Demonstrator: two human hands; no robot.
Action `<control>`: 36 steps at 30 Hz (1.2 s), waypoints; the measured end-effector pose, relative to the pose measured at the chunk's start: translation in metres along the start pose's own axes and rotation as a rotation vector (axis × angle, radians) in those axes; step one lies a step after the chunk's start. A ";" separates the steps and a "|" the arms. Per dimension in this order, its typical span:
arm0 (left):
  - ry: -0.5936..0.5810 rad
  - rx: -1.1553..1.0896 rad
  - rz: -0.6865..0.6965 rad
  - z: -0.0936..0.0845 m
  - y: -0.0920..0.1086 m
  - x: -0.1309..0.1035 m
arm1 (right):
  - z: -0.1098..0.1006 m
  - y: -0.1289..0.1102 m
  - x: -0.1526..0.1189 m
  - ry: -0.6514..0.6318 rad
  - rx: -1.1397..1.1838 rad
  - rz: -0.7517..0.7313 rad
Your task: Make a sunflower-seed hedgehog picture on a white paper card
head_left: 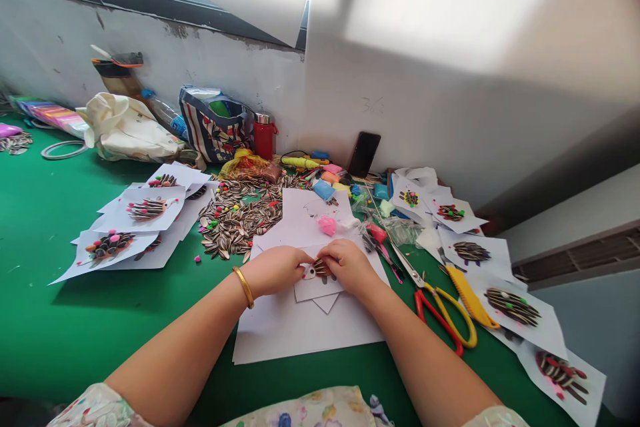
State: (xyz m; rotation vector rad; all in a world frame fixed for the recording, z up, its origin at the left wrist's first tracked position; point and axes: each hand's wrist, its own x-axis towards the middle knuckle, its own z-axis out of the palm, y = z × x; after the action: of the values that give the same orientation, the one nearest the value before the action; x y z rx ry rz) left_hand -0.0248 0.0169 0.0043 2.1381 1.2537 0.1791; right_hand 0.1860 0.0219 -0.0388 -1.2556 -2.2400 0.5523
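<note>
A small white card [317, 291] lies on stacked white paper in front of me, bearing a hedgehog figure [320, 269] made of striped sunflower seeds with a pale face. My left hand [280, 270], a gold bangle on its wrist, comes in from the left with its fingers closed at the face side of the figure. From the right, my right hand [350, 268] has bent, closed fingers over the seeds. Whatever is between the fingertips of either hand is hidden. A lump of pink clay [327, 225] sits on the paper just beyond my hands.
Loose sunflower seeds [243, 217] are heaped at the back left. Finished seed cards [150, 210] lie left, and more seed cards [513, 307] line the right edge. Scissors [443, 310] and a yellow cutter [470, 297] lie by my right forearm. A phone [364, 153] leans on the wall.
</note>
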 end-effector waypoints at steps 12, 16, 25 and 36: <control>0.002 0.028 0.015 0.002 0.007 -0.003 | 0.002 -0.001 -0.001 0.008 -0.065 -0.035; -0.027 0.095 0.033 0.002 0.010 -0.004 | 0.002 -0.002 -0.001 0.004 -0.075 -0.039; -0.009 0.028 0.013 0.002 0.008 -0.005 | 0.003 0.000 -0.002 0.001 -0.088 -0.064; 0.105 -0.698 -0.156 -0.006 0.006 0.006 | -0.011 0.005 -0.009 0.232 -0.039 -0.089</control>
State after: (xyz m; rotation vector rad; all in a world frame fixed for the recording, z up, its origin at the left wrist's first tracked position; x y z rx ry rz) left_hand -0.0195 0.0227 0.0117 1.4418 1.1837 0.5757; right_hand 0.1995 0.0175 -0.0351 -1.1677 -2.1081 0.3137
